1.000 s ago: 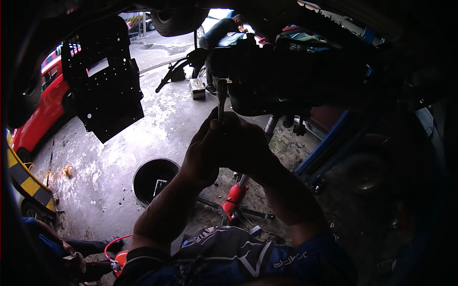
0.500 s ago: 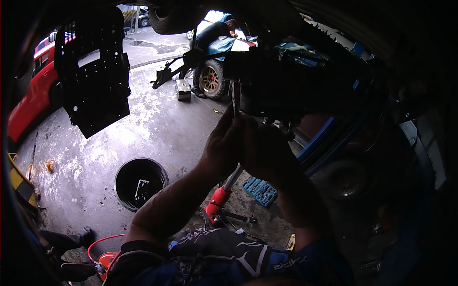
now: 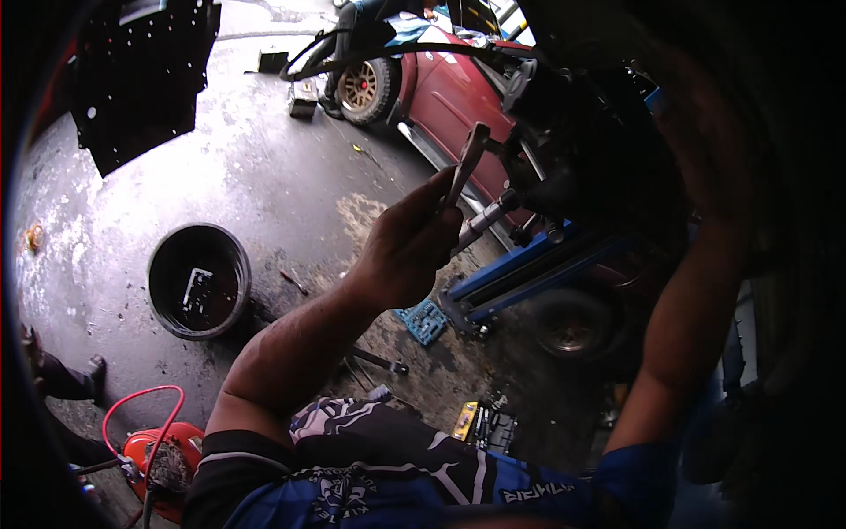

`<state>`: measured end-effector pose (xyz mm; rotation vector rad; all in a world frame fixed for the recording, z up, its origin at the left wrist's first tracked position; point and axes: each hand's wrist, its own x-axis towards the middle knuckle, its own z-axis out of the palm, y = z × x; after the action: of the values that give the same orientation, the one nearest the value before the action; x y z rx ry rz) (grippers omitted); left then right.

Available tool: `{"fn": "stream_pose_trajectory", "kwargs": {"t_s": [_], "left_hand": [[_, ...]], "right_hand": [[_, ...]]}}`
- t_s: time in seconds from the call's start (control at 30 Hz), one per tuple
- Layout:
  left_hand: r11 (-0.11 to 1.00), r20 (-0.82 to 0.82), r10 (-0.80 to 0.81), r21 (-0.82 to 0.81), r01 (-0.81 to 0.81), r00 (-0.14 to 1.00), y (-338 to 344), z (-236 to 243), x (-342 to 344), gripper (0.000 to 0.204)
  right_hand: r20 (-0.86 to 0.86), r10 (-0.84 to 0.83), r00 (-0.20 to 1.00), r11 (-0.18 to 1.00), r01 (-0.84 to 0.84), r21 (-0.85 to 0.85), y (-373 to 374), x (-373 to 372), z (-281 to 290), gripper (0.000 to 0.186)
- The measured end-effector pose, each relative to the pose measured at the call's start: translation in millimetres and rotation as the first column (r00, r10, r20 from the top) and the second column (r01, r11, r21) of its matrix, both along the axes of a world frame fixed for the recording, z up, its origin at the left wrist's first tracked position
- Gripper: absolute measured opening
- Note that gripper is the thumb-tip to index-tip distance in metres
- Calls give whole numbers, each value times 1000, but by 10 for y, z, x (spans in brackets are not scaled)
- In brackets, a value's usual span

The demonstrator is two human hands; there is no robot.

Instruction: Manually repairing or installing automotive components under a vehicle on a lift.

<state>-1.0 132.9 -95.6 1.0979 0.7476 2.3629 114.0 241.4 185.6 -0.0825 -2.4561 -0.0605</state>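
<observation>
My left hand [image 3: 407, 242] is closed round the handle of a metal wrench [image 3: 473, 145]. The wrench tilts upward, its head beside the dark undercarriage parts [image 3: 573, 150] of a raised vehicle. Just beyond my left hand hangs a metal shaft [image 3: 493, 214], partly covered by my fingers. My right hand [image 3: 705, 163] is raised at the upper right against the dark underside. Deep shadow swallows its fingers, so I cannot make out their shape or anything in them.
A black drain tub [image 3: 159, 291] with a pale piece inside stands on the floor at left. A perforated black plate [image 3: 145, 79] hangs upper left. Lower down are a red tank [image 3: 181, 436] with a hose, a blue socket set [image 3: 425, 322] and a tool tray [image 3: 493, 429]. Another person [image 3: 348, 44] stands near a red vehicle [image 3: 454, 101].
My hands were together at the undercarriage; now they are apart. The right has moved up and right, while the left keeps the wrench. The view has shifted to the right.
</observation>
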Motion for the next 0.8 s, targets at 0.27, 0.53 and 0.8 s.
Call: {"fn": "stream_pose_trajectory", "kwargs": {"t_s": [0.27,0.53,0.8], "left_hand": [[996,-105,51,80,-43,993,86,-69,-195,47],[974,-242,173,188,-129,955,468,-178,-287,45],[968,-168,39,251,4,985,599,-108,-239,45]], "right_hand": [[671,-34,740,973,179,-147,379,-719,127,70],[607,181,774,857,178,-483,531,-740,46,82],[546,61,835,796,289,-532,514,-827,-51,74]]}}
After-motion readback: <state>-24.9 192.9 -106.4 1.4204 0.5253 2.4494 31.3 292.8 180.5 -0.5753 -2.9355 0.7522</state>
